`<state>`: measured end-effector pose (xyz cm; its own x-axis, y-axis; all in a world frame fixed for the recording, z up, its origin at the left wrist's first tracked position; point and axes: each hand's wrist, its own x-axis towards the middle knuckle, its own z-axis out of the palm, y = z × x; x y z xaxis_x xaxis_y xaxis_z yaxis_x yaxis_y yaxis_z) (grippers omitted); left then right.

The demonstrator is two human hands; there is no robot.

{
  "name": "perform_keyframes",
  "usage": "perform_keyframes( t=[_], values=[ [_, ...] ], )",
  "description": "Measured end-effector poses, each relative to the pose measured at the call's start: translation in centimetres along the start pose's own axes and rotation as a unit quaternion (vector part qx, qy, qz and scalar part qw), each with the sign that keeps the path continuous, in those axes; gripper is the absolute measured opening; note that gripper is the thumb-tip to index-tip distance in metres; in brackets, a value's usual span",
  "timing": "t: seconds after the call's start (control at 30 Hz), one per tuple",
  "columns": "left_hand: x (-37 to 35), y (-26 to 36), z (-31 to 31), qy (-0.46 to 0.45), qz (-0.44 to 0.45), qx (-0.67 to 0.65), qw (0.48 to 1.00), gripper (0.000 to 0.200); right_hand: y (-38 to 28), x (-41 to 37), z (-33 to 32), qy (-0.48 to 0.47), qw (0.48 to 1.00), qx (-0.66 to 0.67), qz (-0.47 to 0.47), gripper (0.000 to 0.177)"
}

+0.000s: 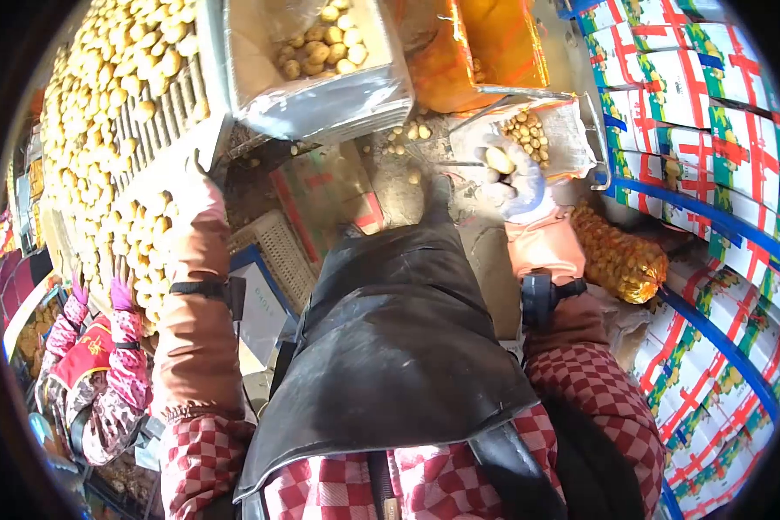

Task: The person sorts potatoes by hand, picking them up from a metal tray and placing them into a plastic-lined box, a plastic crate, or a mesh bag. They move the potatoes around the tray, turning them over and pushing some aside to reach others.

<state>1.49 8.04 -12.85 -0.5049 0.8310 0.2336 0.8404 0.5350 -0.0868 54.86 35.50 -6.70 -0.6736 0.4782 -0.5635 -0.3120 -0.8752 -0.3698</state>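
Observation:
My right hand (520, 186), in a pale glove, is closed around a light yellow potato (498, 160). Below it in the view, a heap of small potatoes (529, 137) lies in a pale, metal-framed holder (572, 143). My left hand (201, 191) is at the near edge of the slatted sorting table (166, 121), beside many loose potatoes (104, 121). Strong light washes out that hand and hides most of its fingers. Straight ahead, a silver-grey bin (329, 108) has several potatoes (325, 43) inside, with an orange-lined bin (503, 43) to its right.
At right, stacked printed cartons (667, 82) stand behind blue rails (685, 204). A filled net sack (620, 256) lies near my right forearm. Flattened cardboard (325, 195) and a plastic crate (273, 260) sit by my legs. Another person's purple-gloved hand (121, 293) reaches toward the potatoes at left.

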Motion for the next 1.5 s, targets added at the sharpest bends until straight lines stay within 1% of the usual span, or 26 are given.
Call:
perform_keyframes(
  t=[0.03, 0.07, 0.13, 0.17, 0.23, 0.27, 0.37, 0.5, 0.53, 0.63, 0.73, 0.77, 0.87, 0.9, 1.0, 1.03, 1.07, 1.1, 1.13, 1.17, 1.2, 1.3, 1.33, 1.4, 1.47, 1.5],
  values=[
    [0.6, 2.2, -2.4, -0.006, -0.010, -0.027, 1.000, 0.057, 2.1, -0.3, 2.8, 0.102, 0.991, -0.079, -0.037, 0.039],
    [1.0, 3.3, -4.6, -0.003, -0.009, -0.038, 0.999, 0.059, 4.4, 0.1, 3.9, 0.120, 0.984, -0.086, -0.098, 0.046],
    [1.2, 5.0, -7.8, -0.009, -0.003, -0.048, 0.999, 0.064, 6.9, -0.2, 7.2, 0.056, 0.992, 0.051, -0.097, 0.053],
    [1.2, 5.1, -8.5, -0.002, 0.016, -0.052, 0.999, 0.063, 7.9, -0.5, 8.0, 0.050, 0.993, 0.046, -0.099, 0.053],
    [0.9, 4.5, -6.6, 0.018, 0.020, -0.099, 0.995, 0.066, 9.6, -0.8, 8.6, -0.169, 0.968, -0.065, -0.172, 0.056],
    [0.6, 3.8, -5.4, 0.042, 0.033, -0.106, 0.993, 0.066, 10.2, -0.8, 9.0, -0.174, 0.967, -0.069, -0.172, 0.056],
    [0.4, 3.9, -6.4, 0.008, 0.029, -0.108, 0.994, 0.068, 11.3, -1.6, 11.7, -0.099, 0.986, -0.028, -0.129, 0.056],
    [0.3, 4.2, -6.6, -0.033, 0.031, -0.074, 0.996, 0.077, 12.3, -2.0, 15.0, -0.038, 0.986, -0.077, -0.145, 0.050],
    [0.3, 4.3, -6.6, -0.051, 0.024, -0.067, 0.996, 0.080, 12.1, -2.0, 15.2, -0.042, 0.985, -0.079, -0.146, 0.050],
    [0.3, 4.3, -7.2, -0.068, 0.023, -0.069, 0.995, 0.082, 12.3, -0.9, 15.0, -0.042, 0.998, -0.004, -0.045, 0.055],
    [0.4, 4.2, -7.8, -0.100, 0.018, -0.085, 0.991, 0.082, 11.6, 1.4, 15.3, -0.074, 0.996, -0.031, 0.026, 0.057],
    [0.1, 4.2, -7.7, -0.104, 0.015, -0.107, 0.989, 0.080, 11.6, 2.1, 16.5, -0.025, 0.998, -0.049, 0.024, 0.058],
    [0.0, 4.0, -9.6, -0.130, 0.009, -0.157, 0.979, 0.076, 11.1, 5.6, 17.5, -0.038, 0.995, -0.068, 0.065, 0.058],
    [-0.3, 3.7, -10.0, -0.141, 0.008, -0.144, 0.979, 0.075, 10.3, 6.8, 18.7, -0.072, 0.989, -0.054, 0.115, 0.053],
    [-0.9, 3.3, -10.0, -0.197, 0.003, -0.111, 0.974, 0.077, 10.4, 10.4, 19.2, -0.085, 0.991, -0.047, 0.095, 0.047],
    [-1.6, 2.5, -7.6, -0.182, -0.058, -0.316, 0.929, 0.076, 10.0, 10.9, 20.3, -0.145, 0.983, 0.011, 0.112, 0.043],
    [-1.3, 2.2, -7.8, -0.158, -0.117, -0.506, 0.840, 0.075, 9.4, 11.4, 21.5, -0.149, 0.982, 0.007, 0.114, 0.043],
    [-1.2, 2.1, -7.7, -0.197, -0.067, -0.327, 0.922, 0.074, 9.1, 12.2, 22.6, -0.151, 0.981, 0.022, 0.118, 0.041],
    [-1.5, 2.0, -7.7, -0.232, -0.018, -0.133, 0.964, 0.072, 8.8, 13.0, 23.4, -0.151, 0.980, 0.036, 0.125, 0.039],
    [-1.1, 2.8, -10.6, -0.212, -0.039, -0.165, 0.962, 0.067, 8.4, 14.3, 23.8, -0.216, 0.962, 0.074, 0.153, 0.038],
    [-1.8, 1.8, -7.4, -0.150, 0.001, -0.204, 0.968, 0.063, 8.2, 15.3, 24.1, -0.218, 0.960, 0.070, 0.159, 0.038],
    [-1.9, 2.0, -8.1, -0.109, 0.008, -0.222, 0.969, 0.061, 8.4, 16.2, 27.1, -0.120, 0.989, 0.038, 0.078, 0.036],
    [-1.8, 2.0, -8.4, -0.105, 0.010, -0.226, 0.968, 0.061, 8.6, 17.3, 26.7, -0.120, 0.989, 0.035, 0.084, 0.036],
    [-1.7, 2.1, -8.9, -0.101, 0.008, -0.231, 0.968, 0.061, 8.7, 19.4, 26.2, -0.273, 0.961, -0.031, 0.041, 0.039],
    [-1.8, 2.0, -9.0, -0.075, 0.014, -0.236, 0.969, 0.059, 8.7, 20.0, 26.0, -0.282, 0.957, -0.060, 0.024, 0.043],
    [-1.8, 2.2, -9.1, -0.041, 0.014, -0.226, 0.973, 0.057, 8.6, 20.1, 26.3, -0.250, 0.965, -0.067, 0.049, 0.043]
  ],
)
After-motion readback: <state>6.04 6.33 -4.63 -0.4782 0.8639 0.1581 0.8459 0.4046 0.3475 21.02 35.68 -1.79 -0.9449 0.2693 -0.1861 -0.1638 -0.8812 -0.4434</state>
